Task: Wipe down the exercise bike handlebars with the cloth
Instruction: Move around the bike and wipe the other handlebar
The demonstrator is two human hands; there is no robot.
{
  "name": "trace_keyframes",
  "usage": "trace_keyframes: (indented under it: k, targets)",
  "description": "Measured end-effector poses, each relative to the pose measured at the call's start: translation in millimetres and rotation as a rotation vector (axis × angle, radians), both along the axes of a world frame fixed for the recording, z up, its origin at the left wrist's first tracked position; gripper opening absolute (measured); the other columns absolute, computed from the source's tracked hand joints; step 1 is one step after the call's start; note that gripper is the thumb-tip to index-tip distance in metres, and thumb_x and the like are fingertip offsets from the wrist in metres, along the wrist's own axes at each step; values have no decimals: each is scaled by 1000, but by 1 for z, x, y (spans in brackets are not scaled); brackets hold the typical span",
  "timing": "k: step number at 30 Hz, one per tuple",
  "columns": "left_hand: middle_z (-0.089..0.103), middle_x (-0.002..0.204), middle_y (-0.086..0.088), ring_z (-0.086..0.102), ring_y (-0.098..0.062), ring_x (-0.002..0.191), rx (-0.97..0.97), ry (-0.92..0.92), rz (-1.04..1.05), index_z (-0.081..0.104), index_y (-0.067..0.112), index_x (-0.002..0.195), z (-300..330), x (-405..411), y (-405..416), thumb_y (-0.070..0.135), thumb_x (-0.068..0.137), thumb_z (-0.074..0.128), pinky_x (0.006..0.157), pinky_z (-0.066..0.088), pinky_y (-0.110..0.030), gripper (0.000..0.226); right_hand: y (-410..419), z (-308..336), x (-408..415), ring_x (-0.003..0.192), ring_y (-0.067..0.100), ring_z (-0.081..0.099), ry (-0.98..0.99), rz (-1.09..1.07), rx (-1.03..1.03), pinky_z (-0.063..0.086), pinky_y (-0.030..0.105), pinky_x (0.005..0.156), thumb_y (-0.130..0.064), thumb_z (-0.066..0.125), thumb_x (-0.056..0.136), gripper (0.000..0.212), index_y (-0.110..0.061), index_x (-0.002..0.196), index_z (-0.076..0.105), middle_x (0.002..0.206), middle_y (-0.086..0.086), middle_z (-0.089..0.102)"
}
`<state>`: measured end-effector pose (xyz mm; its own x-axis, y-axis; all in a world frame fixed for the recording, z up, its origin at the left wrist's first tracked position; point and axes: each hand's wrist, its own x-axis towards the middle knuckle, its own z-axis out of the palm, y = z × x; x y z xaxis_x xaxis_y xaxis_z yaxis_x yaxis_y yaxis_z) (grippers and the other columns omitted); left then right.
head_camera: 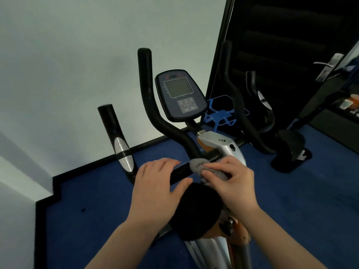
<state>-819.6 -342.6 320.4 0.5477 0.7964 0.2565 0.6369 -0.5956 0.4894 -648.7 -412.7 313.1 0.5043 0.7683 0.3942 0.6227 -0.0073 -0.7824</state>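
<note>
The right hand (231,183) covers most of the cloth (198,165), and the cloth and the left hand (155,187) together hide the stretch of handlebar (180,172) under them, so the fingers' grip on its far side cannot be judged. Both forearms are cut off by the bottom edge, as is the bike frame (211,249) below the seat (196,212), which itself shows only as a dark shape without detail. The console (180,95) markings and buttons are too blurred to read, and the items on the shelf (349,105) at the right edge are cut off and too small to identify.
</note>
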Motion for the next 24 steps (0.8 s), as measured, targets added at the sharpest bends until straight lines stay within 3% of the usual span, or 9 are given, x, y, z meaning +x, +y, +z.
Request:
trace_keyframes:
  k: [3,8,13,16,20,24]
  targets:
    - [58,118,15,48,-8,113,21,57,-44,54,33,121,-1,1,4,66,85,34,104,21,-25,53,30,9,-5,74,7,59,-64,4,23,47,12,69,-13,81,72,16,-19,86,77,76,-4,61]
    - [60,112,15,51,-8,107,-16,52,-62,58,31,115,-4,2,10,73,80,28,101,25,-25,63,-12,-9,1,87,7,62,-69,62,27,48,13,77,-15,78,72,22,-21,93,75,90,-6,63]
    - [57,111,22,47,-4,106,-9,101,-56,53,38,117,-1,3,10,81,74,22,97,15,-19,69,33,12,6,84,4,59,-226,99,21,44,7,77,-6,78,73,17,-11,89,76,88,3,65]
    - [55,113,22,46,-3,106,-23,139,-56,51,38,119,1,4,10,82,71,19,100,17,-20,73,58,17,9,85,8,62,-135,134,30,48,16,78,-9,77,76,16,-12,92,75,90,3,66]
    - [54,112,25,45,3,105,-55,104,-35,52,40,119,2,5,9,83,70,23,96,5,-8,72,18,-5,18,90,5,62,-99,186,45,47,12,77,-17,76,75,18,-19,92,75,92,-6,65]
    - [53,115,29,42,8,107,-102,95,-8,50,44,121,1,6,7,86,68,23,107,2,-15,74,52,4,16,81,6,62,-143,211,102,52,22,74,-14,79,73,16,-14,89,75,87,-1,66]
